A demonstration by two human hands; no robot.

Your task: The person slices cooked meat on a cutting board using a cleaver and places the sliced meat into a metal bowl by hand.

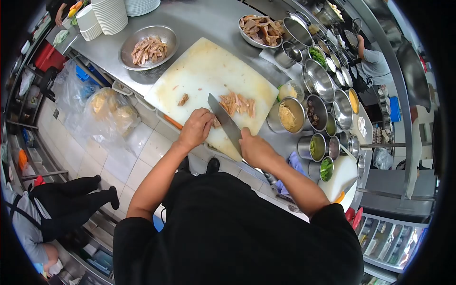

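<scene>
My right hand (257, 150) is closed around the handle of a broad kitchen knife (225, 119), its blade over the white cutting board (199, 66). Left of the blade, my left hand (197, 126) has its fingers curled down on a piece of brownish meat (216, 123), mostly hidden by the fingers and blade. Cut meat strips (238, 104) lie in a pile just right of the blade. A small meat scrap (183, 99) sits apart on the board, above my left hand.
A steel bowl (126, 47) with meat strips stands beyond the board's left corner. At the back right is a bowl of larger meat pieces (261, 29). Several steel containers (275, 118) crowd the right side. Stacked white bowls (109, 16) stand back left. Co-workers (380, 64) are nearby.
</scene>
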